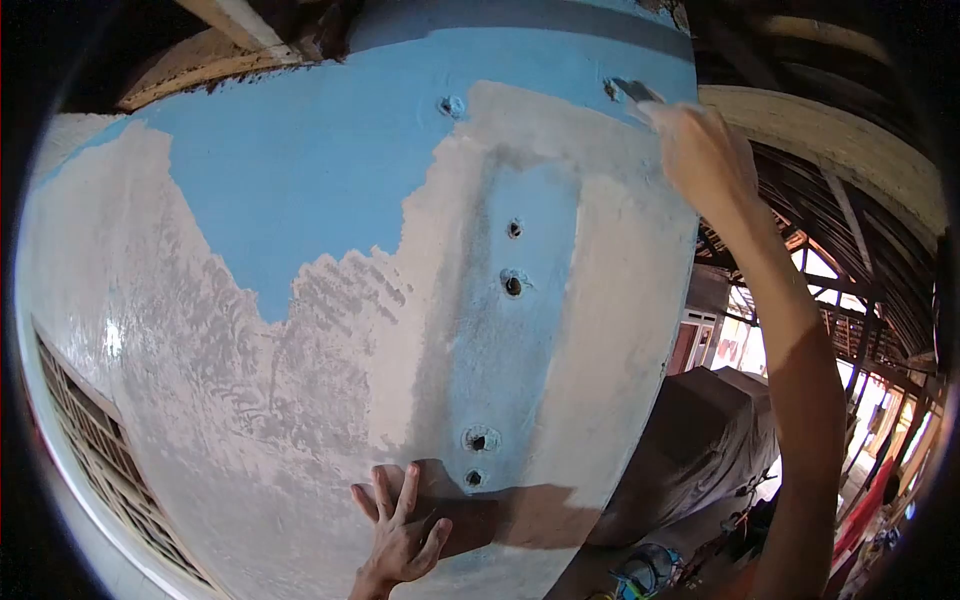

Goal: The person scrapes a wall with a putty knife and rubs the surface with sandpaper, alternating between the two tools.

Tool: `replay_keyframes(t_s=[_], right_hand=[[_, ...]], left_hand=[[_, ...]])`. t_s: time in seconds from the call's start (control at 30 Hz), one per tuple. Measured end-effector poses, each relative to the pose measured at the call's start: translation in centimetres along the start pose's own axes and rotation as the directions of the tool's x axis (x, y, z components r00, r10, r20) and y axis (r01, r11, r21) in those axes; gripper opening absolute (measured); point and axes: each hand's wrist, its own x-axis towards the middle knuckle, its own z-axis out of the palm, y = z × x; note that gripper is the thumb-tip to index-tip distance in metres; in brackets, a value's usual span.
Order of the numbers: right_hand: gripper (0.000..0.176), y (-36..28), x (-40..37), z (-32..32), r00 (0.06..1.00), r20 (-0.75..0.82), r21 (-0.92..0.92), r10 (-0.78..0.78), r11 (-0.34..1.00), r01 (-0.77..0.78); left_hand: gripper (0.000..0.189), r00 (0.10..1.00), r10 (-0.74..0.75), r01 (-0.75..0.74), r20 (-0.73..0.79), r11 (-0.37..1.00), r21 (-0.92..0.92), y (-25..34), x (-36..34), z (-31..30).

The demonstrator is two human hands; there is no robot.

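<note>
High at the right, my right hand (705,155) is closed round the handle of a scraper (637,92). The scraper's dark blade lies against the blue paint beside a small hole (611,90) near the wall's right edge. Lower down, my left hand (403,540) is spread with its fingers apart at the wall (330,380), holding nothing. The wall is blue at the top and greyish white below. A blue vertical strip (510,340) has several dark holes in it. Another hole (451,105) lies in the upper blue area.
A slatted opening (110,440) is in the lower left. Wooden beams (810,40) run overhead. Right of the wall stand a large brown covered object (690,440) and, below it, a blue item (647,570) on the floor. Red cloth (862,520) is at the far right.
</note>
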Motion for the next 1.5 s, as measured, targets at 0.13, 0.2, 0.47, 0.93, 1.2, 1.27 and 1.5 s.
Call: replay_keyframes(t_s=[0.13,0.2,0.47,0.93,1.2,1.27,1.5], right_hand=[[0.035,-0.2,-0.8,-0.2,1.0,0.022,0.04,0.019,0.999,-0.019],[0.034,-0.4,-1.2,0.2,1.0,-0.009,-0.024,0.017,1.0,-0.017],[0.033,0.1,0.1,0.0,0.998,-0.053,0.038,-0.028,0.999,0.03],[0.034,-1.7,-4.7,-0.5,1.0,-0.007,0.022,0.027,0.999,-0.027],[0.035,-1.7,-4.3,-0.7,0.998,0.036,0.033,0.051,0.998,-0.052],[0.035,-1.3,-4.2,-0.9,0.995,0.079,0.05,0.06,0.997,-0.064],[0.029,-1.8,-4.3,-1.3,0.999,0.042,0.01,0.012,1.0,-0.012]], left_hand=[[0.034,1.0,0.0,0.0,0.01,1.0,-0.006,0.1,-0.3,0.0],[0.034,1.0,0.006,-0.006,-0.006,1.0,-0.009,0.0,-0.2,0.0],[0.038,1.0,0.013,-0.013,-0.014,1.0,0.006,0.1,-0.1,0.1],[0.038,1.0,0.017,-0.018,-0.02,0.999,-0.028,-0.3,0.1,0.0],[0.041,1.0,-0.008,0.008,0.007,1.0,-0.026,0.6,0.2,-0.7],[0.041,1.0,-0.017,0.017,0.007,0.999,-0.03,0.9,0.2,-0.9],[0.045,1.0,-0.008,0.009,0.018,1.0,-0.015,0.8,0.3,-1.0]])
